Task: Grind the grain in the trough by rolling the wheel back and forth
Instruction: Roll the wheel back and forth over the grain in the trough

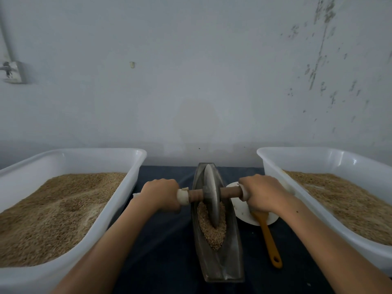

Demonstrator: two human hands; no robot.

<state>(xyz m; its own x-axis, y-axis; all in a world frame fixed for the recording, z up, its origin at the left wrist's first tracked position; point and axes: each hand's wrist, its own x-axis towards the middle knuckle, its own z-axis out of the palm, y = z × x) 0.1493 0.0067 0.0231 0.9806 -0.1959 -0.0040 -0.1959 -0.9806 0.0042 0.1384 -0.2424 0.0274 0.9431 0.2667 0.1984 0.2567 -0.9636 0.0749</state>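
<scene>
- The left hand (159,193) is wrapped around the white-capped left end of the wooden axle (230,192), left of frame centre; the right hand (262,193) is wrapped in the same way around the right end.
- Both wrists are seen level with the axle, and the forearms reach in from the 2 lower corners of the frame.
- The wheel (211,193), a thin metal disc, is held upright on the axle between the hands, its lower edge sunk into the grain (212,229).
- The trough (217,270), a narrow boat-shaped vessel, is laid lengthwise at lower centre on the dark cloth (165,240); the grain is heaped in its middle and near part.
- The stroke is judged to be in progress. For a good stroke, equal downward pressure should be kept on both ends so the disc is not tilted against the trough walls, and the near heap should be rolled through fully.
- A white plate (240,206) with an orange spatula (268,236) laid across it is seen just right of the trough.
- 2 white tubs of grain are placed at the frame's edges: the left tub (118,205) and the right tub (273,164).
</scene>
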